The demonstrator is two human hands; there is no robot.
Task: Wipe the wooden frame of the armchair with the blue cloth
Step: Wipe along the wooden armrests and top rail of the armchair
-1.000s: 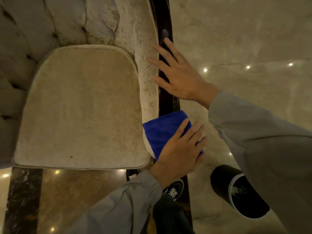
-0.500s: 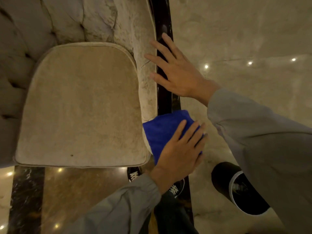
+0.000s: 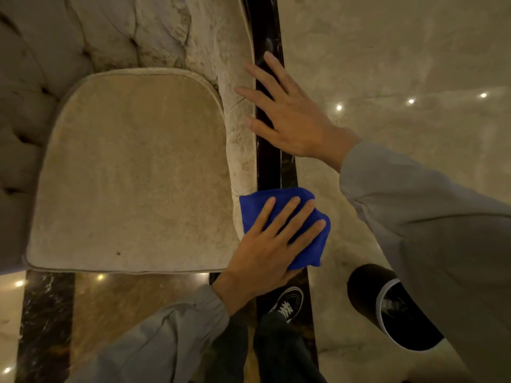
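A beige tufted armchair fills the left of the head view, its seat cushion flat and bare. Along its right arm runs the dark glossy wooden frame. A folded blue cloth lies over the front end of that arm, and my left hand presses flat on it with fingers spread. Further back, my right hand rests palm down across the frame and the padded arm, fingers apart, holding nothing.
Pale polished marble floor with light reflections spreads to the right of the chair. A dark marble strip crosses the floor in front of the seat. My two dark shoes stand at the chair's front right corner.
My left hand has shifted further onto the blue cloth, covering more of it, fingers spread. My right hand stays planted on the frame.
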